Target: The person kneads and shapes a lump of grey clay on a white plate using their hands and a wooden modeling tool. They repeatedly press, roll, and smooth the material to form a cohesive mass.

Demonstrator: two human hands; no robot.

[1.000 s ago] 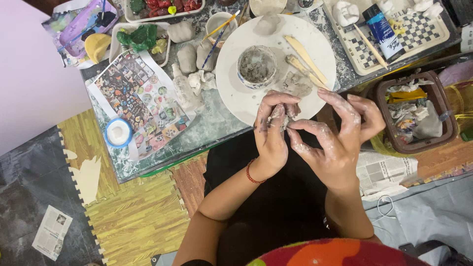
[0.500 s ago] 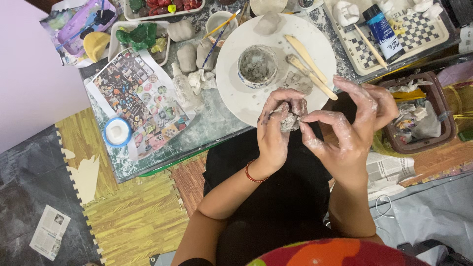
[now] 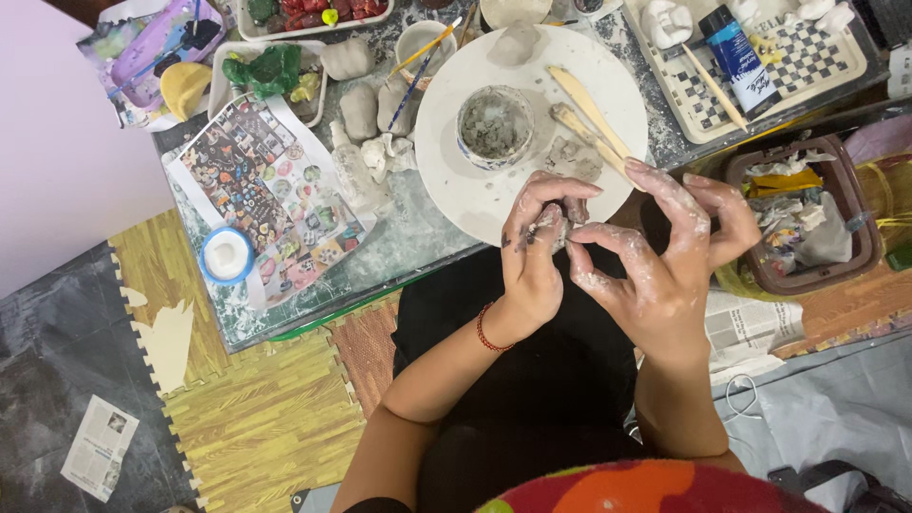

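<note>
My left hand [image 3: 532, 252] cups a small lump of grey clay [image 3: 553, 228], fingers curled over its top. My right hand [image 3: 655, 252], smeared with pale clay, pinches the lump from the right with thumb and forefinger, its other fingers spread. Both hands hover over my lap at the near edge of a white round board [image 3: 456, 161]. On that board stand a small clay bowl [image 3: 495, 125], two wooden modelling sticks [image 3: 591, 119] and a flat scrap of clay [image 3: 575, 157].
The low table carries grey clay lumps [image 3: 359, 109], a picture sheet [image 3: 271, 195], a blue-rimmed lid [image 3: 227, 255], a cup of brushes [image 3: 423, 43] and a checkered tray [image 3: 760, 66] with a paint tube. A brown bin [image 3: 803, 214] stands right. Foam mats cover the floor.
Both hands have shifted slightly right and toward me with the clay. My right hand's fingers spread wider while thumb and forefinger stay pinched on the lump.
</note>
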